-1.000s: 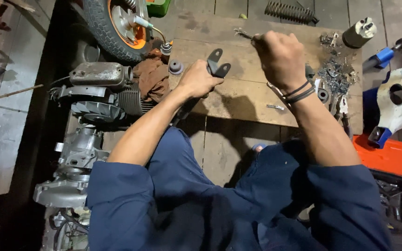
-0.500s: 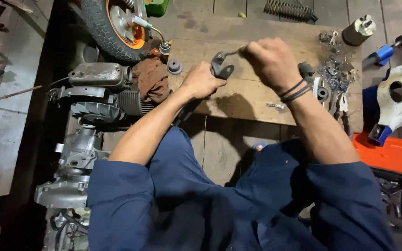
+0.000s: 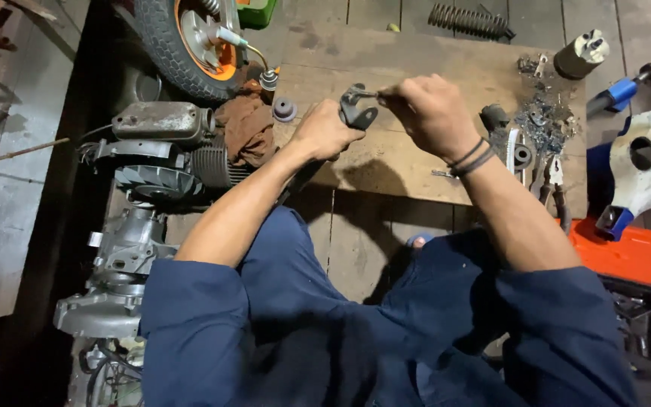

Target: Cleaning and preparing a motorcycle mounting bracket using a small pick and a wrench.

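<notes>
My left hand (image 3: pixel 324 134) grips a dark metal forked part (image 3: pixel 357 110) and holds it up over a wooden board (image 3: pixel 416 60). My right hand (image 3: pixel 425 111) is closed on a thin metal tool (image 3: pixel 367 94) whose tip meets the top of the forked part. Black bands circle my right wrist. Both forearms reach out from dark blue sleeves, and most of the part's lower end is hidden in my left fist.
A small engine (image 3: pixel 161 151) and a wheel with an orange hub (image 3: pixel 190 41) lie at left. A brown rag (image 3: pixel 246 128), a coil spring (image 3: pixel 469 20), a pile of small metal parts (image 3: pixel 540 120), a white-and-blue housing (image 3: pixel 642 162) and an orange case (image 3: pixel 634 252) surround the board.
My right hand has come down and left from above the board, bringing the thin tool to the forked part. My left hand has stayed nearly still.
</notes>
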